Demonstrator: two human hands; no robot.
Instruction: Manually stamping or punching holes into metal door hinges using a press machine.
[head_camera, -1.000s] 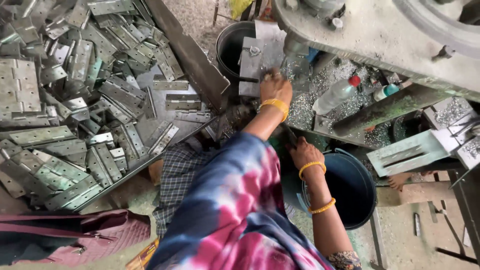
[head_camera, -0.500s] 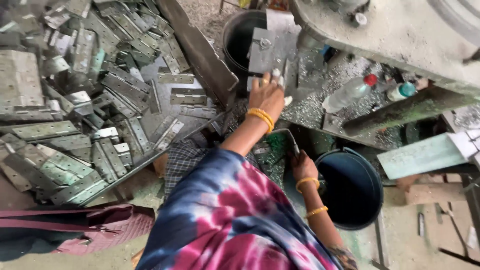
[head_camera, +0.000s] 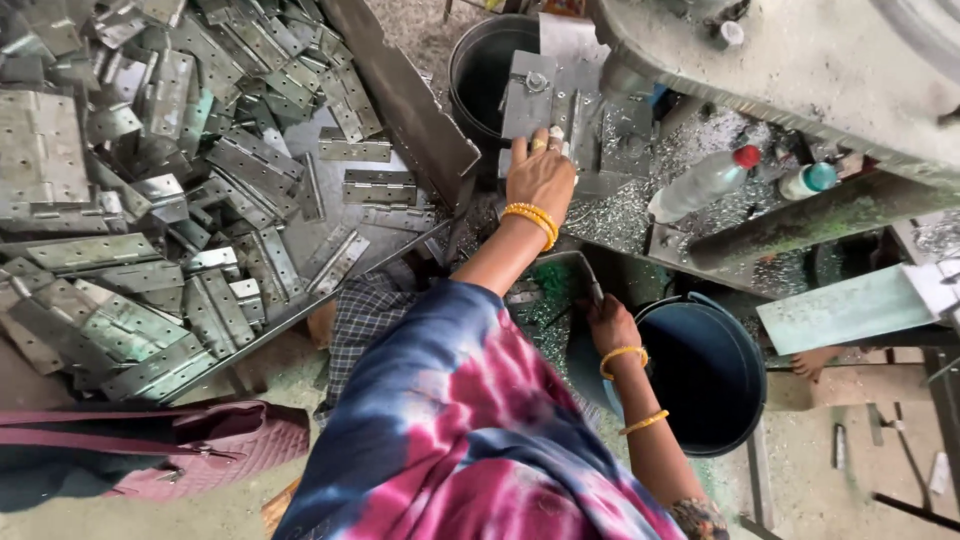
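Note:
My left hand (head_camera: 540, 178), with yellow bangles at the wrist, reaches up to the grey metal fixture (head_camera: 535, 95) of a press machine. Its fingertips pinch a small pale metal piece (head_camera: 557, 138) against the fixture. My right hand (head_camera: 610, 325), also with yellow bangles, is lower down beside a dark round bucket (head_camera: 705, 375). Its fingers are curled around a thin metal rod (head_camera: 594, 288). A tie-dye sleeve covers most of my left arm.
A big heap of flat metal hinges (head_camera: 180, 190) fills the left side. A black bucket (head_camera: 480, 70) stands behind the fixture. Two plastic bottles (head_camera: 700, 185) lie among metal shavings on the machine bed. A maroon bag (head_camera: 200, 445) lies at the lower left.
My left hand has stayed at the fixture and shifted slightly upward with the small piece. My right hand has stayed by the dark bucket. The view has tilted a little.

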